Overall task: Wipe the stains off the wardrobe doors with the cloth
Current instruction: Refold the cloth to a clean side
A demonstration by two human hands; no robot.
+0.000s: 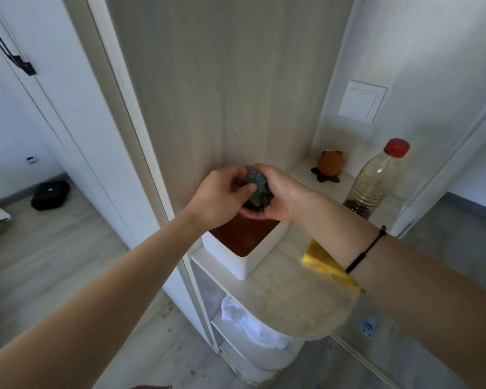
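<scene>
Above the white square box (230, 254) with the brown inside, I see both hands meeting in front of the pale wood-grain wardrobe panel (208, 94). Between them sits the task's thing: a small dark grey-green cloth (257, 186), bunched into a tight wad, its surface ribbed or waffled and darker at the lower edge. My left hand (222, 192) curls over it from the left, thumb pressing on the wad's front. My right hand (275, 195) cups it from beneath and from the right, fingers wrapped round the top. A thin black cord bracelet (366, 248) circles the right wrist. The cloth is held just off the panel; I cannot tell whether it touches the wood. One small dark speck (217, 87) marks the panel higher up.

The box stands on a pale worktop (286, 299) with a rounded end. Also there are a yellow sponge-like pad (323, 262) partly under my right forearm, a clear plastic bottle (376, 181) with a red cap, and an orange round toy (330, 164) in the corner.
</scene>
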